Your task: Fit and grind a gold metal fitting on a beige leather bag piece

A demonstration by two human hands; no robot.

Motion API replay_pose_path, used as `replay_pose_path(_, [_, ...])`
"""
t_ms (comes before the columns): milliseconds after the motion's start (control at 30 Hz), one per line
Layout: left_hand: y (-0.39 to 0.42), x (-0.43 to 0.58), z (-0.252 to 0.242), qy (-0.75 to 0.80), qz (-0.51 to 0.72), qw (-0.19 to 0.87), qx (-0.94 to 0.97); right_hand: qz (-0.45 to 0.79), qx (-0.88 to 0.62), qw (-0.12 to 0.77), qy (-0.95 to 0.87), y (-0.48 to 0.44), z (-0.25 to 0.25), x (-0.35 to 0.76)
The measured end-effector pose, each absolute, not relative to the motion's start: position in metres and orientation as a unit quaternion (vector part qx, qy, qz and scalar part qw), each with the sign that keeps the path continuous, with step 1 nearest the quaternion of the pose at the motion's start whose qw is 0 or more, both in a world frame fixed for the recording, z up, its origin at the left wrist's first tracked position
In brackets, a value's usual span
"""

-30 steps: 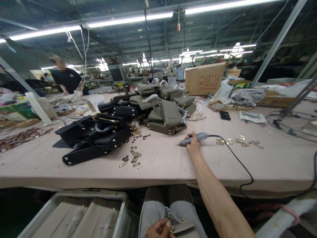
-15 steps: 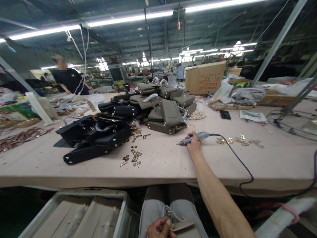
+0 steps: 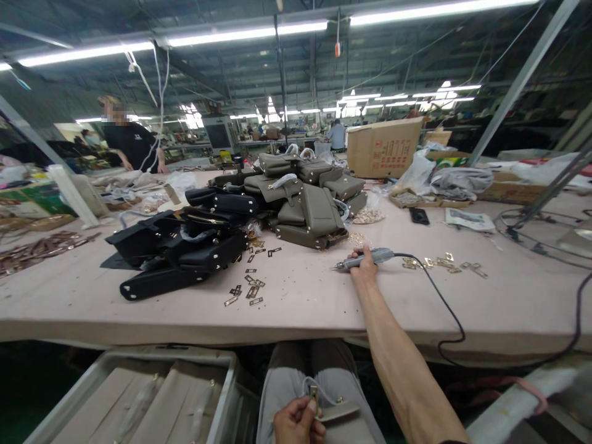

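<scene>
At centre frame the right hand [image 3: 364, 266] grips a grey corded pen-shaped electric tool [image 3: 365, 259] resting on the pale pink worktable [image 3: 300, 308]. At the bottom edge, partly cut off, the left hand [image 3: 296, 422] pinches a taupe leather strap piece with a gold metal fitting [image 3: 333, 409] over the lap; its lower part is out of frame.

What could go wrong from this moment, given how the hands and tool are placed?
The right hand grips the corded tool at full reach; its cord loops off the table edge and might snag. The tip points toward loose brass fittings, which it could scatter. The left hand pinches a small clasp part on the lap, where it could slip.
</scene>
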State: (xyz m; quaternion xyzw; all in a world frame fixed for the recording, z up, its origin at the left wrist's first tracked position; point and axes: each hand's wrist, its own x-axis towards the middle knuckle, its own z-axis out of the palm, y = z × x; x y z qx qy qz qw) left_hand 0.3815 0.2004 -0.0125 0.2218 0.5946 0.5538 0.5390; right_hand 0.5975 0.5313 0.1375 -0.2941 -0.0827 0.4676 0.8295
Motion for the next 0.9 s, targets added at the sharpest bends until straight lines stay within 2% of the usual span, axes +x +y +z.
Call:
replay_pose_path(300, [0.187, 0.381, 0.017, 0.589, 0.509, 0.575, 0.251, 0.544, -0.23, 0.794, -0.145, 0.414, 0.158, 0.6])
replay_pose_path(467, [0.182, 0.383, 0.019, 0.585, 0.509, 0.59, 0.225, 0.577, -0.278, 0.748, -0.174, 0.326, 0.149, 0.574])
replay_pose_path(633, [0.179, 0.385, 0.016, 0.586, 0.512, 0.588, 0.223, 0.542, -0.356, 0.732, -0.209, 0.268, 0.123, 0.528])
replay_pose_path(900, [0.179, 0.384, 0.017, 0.582, 0.519, 0.586, 0.22, 0.491, -0.383, 0.726, -0.292, 0.25, 0.106, 0.492])
